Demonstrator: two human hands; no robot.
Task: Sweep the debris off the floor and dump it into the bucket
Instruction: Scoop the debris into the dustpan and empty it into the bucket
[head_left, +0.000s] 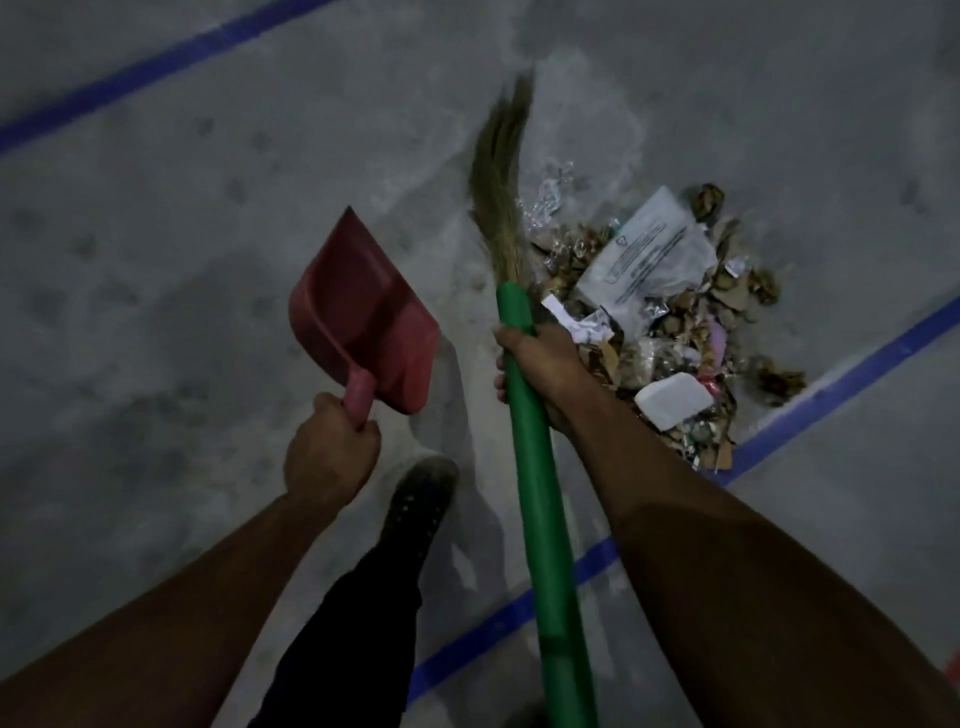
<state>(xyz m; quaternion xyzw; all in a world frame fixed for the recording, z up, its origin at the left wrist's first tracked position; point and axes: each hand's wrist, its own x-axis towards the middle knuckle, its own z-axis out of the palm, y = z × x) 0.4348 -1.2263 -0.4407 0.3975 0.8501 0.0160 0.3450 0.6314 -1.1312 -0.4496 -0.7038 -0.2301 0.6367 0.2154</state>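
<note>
A heap of debris (670, 322), with paper wrappers, cardboard scraps and a white block, lies on the dusty concrete floor at the right. My right hand (540, 364) grips the green handle of a grass broom (535, 499). Its blurred straw bristles (501, 176) point away from me, just left of the heap. My left hand (330, 449) holds the handle of a red dustpan (363, 312), raised above the floor to the left of the broom, with its scoop empty. No bucket is in view.
Blue tape lines cross the floor: one (156, 65) at the upper left, another (810, 400) running diagonally under the heap toward the bottom. My dark shoe (421, 504) and trouser leg stand between my arms. Footprints mark the dust at left.
</note>
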